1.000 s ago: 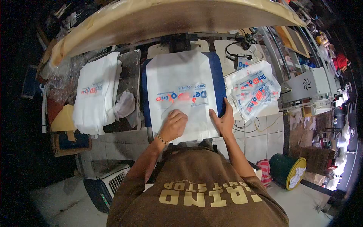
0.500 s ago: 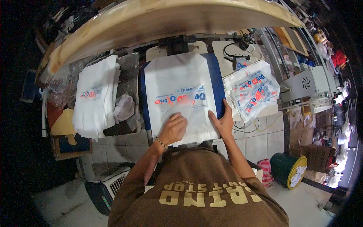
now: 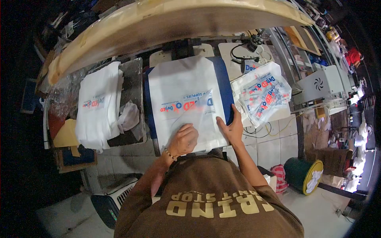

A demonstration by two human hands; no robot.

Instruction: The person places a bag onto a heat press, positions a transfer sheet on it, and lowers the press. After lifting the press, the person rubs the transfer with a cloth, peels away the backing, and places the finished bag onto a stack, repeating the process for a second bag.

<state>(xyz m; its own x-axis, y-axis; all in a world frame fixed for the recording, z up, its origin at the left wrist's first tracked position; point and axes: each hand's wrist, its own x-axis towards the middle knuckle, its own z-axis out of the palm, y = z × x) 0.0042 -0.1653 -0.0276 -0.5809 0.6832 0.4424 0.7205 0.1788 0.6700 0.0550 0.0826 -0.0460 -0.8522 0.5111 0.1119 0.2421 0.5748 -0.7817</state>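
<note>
A white fabric bag (image 3: 178, 77) with red and blue lettering lies flat over a blue pad (image 3: 223, 79). My left hand (image 3: 183, 139) is closed, pinching the near corner of a clear printed film (image 3: 194, 116). The film is folded back over part of the lettering; its far part still lies on the bag. My right hand (image 3: 232, 127) rests at the bag's right edge, thumb on the fabric and index finger stretched along the pad's side. Its other fingers are partly hidden.
A stack of printed white bags (image 3: 99, 105) lies on a dark board at left, beside a crumpled white cloth (image 3: 129, 115). Used-looking printed films (image 3: 266, 95) pile up at right. A large padded panel (image 3: 178, 20) overhangs the back. A green bin (image 3: 297, 174) stands low at right.
My left hand has moved slightly toward my body with the film, and more of the film is folded back. My right hand keeps its place on the bag's edge.
</note>
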